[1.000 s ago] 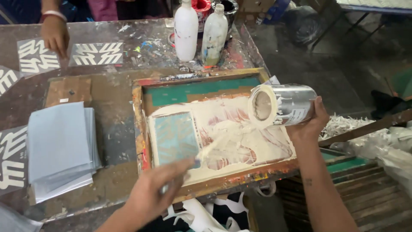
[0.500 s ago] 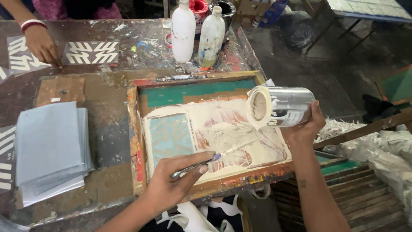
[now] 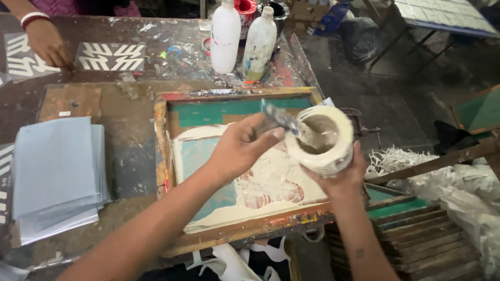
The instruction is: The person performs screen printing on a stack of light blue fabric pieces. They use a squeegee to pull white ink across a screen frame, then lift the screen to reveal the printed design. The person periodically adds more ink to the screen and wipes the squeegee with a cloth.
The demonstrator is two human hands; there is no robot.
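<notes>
My right hand (image 3: 341, 179) grips a cream-smeared can (image 3: 324, 138) from below, tilted so its mouth faces me, above the right side of a wooden screen-printing frame (image 3: 161, 151). My left hand (image 3: 244, 147) holds a paint-stained spatula (image 3: 284, 120) whose tip reaches into the can's mouth. The screen's green mesh (image 3: 229, 110) is covered with cream-coloured ink (image 3: 271, 179) over most of its middle and lower part.
A stack of grey-blue sheets (image 3: 57, 171) lies left of the frame. Two white plastic bottles (image 3: 225, 36) (image 3: 259, 42) stand behind it. Another person's hand (image 3: 47, 44) rests on printed sheets (image 3: 110, 56) at the far left. Stacked frames (image 3: 416, 234) and shredded waste sit on the right.
My left hand lifted the spatula off the screen and up into the can. The can came lower and closer, turned mouth toward me.
</notes>
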